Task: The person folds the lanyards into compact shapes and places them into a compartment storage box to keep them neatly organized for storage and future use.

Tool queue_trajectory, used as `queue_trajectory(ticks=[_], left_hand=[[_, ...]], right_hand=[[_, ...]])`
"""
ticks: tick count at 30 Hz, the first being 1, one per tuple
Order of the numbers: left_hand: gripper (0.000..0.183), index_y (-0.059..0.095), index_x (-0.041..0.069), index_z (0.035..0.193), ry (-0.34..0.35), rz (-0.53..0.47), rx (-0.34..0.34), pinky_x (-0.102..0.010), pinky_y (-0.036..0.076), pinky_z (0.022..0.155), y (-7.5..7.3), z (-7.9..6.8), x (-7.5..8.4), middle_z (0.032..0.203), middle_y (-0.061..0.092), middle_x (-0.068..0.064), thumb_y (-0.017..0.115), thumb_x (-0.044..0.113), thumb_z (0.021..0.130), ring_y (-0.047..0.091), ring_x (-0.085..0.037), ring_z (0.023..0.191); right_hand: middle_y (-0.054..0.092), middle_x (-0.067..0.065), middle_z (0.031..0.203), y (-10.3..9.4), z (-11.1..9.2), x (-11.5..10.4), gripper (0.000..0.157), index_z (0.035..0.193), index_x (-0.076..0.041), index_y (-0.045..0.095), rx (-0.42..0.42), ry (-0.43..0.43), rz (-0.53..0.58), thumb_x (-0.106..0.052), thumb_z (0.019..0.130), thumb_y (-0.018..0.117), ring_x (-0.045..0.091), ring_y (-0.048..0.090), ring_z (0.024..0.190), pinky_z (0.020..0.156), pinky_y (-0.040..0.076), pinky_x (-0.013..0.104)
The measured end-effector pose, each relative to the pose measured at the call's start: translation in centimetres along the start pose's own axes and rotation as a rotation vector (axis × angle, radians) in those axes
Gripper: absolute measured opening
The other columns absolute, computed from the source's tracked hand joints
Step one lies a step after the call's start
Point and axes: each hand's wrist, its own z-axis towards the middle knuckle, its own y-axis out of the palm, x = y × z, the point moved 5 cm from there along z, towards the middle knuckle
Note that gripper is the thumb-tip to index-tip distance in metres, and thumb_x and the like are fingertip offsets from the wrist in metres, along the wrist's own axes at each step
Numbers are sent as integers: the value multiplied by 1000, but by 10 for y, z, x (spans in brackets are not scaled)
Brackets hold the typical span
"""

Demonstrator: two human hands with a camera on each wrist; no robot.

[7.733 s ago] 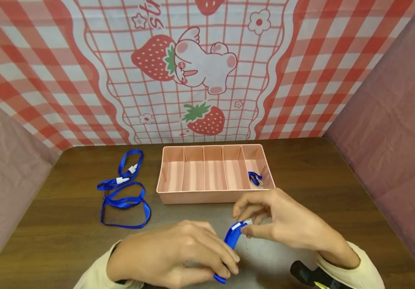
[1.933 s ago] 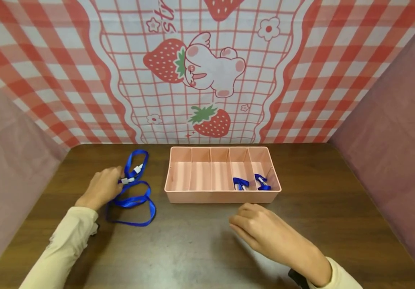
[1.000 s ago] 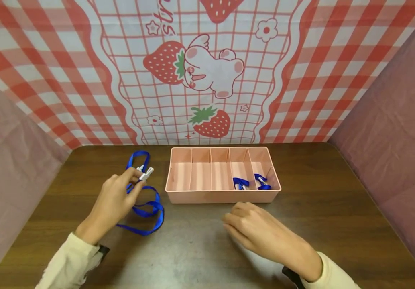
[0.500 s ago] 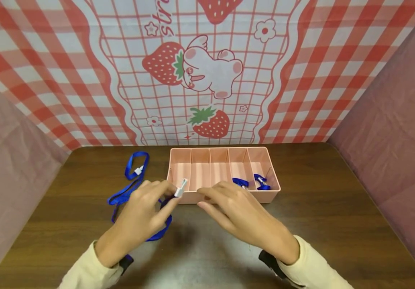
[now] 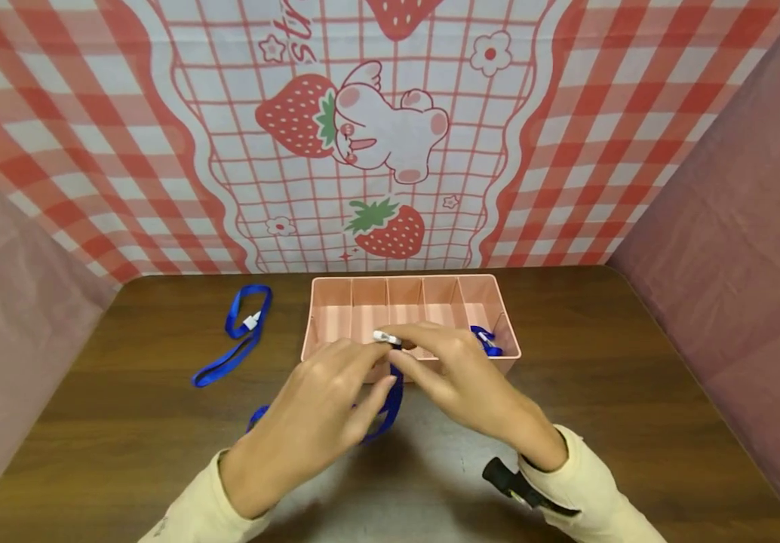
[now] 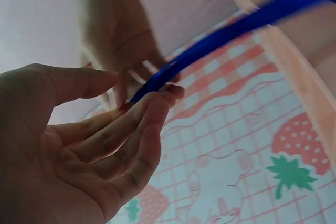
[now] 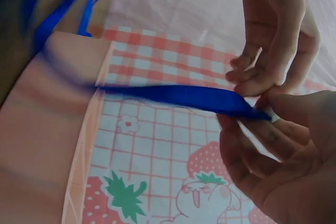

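Observation:
My right hand (image 5: 465,377) pinches a blue lanyard (image 5: 395,392) near its white clip (image 5: 386,337), in front of the pink divided tray (image 5: 330,320). Close beside it is my left hand (image 5: 311,403). Its fingertips touch the clip end, while the left wrist view shows its thumb (image 6: 94,83) standing apart from the fingers. The strap hangs from the fingers toward the table; in the right wrist view its blue band (image 7: 184,98) runs off to the left. Part of the clip is hidden by fingers.
Another blue lanyard (image 5: 230,366) with a white buckle (image 5: 251,321) lies on the wooden table (image 5: 91,422) at left. A folded blue lanyard (image 5: 487,343) sits in the tray's rightmost compartment. My right hand covers part of the tray. A patterned cloth (image 5: 390,113) hangs behind.
My left hand picked up a lanyard by its clip end at left and carried it right to my right hand, which now pinches it. Earlier, a second folded lanyard came into the tray.

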Motion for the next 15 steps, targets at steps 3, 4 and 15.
queue_trajectory(ticks=[3,4,15], left_hand=[[18,68,4,105,-9,-25,36,-32,53,73,-12,2,4,92,70,-1,72,14,90,63,-13,83],[19,68,4,106,-11,-29,57,-31,54,72,-15,3,5,91,70,-1,71,16,91,64,-13,82],[18,65,6,96,-14,-111,82,-20,49,58,-23,3,6,80,64,2,56,20,103,57,-5,68]], right_hand=[[74,5,104,-8,1,-2,20,110,-1,71,26,-19,108,4,92,66,15,69,96,82,56,31],[74,6,102,-9,0,-2,19,109,-1,72,23,-5,158,5,92,66,15,68,93,79,57,31],[62,-2,71,6,-6,-5,17,107,-11,67,-265,92,425,-1,101,55,12,61,59,54,51,25]])
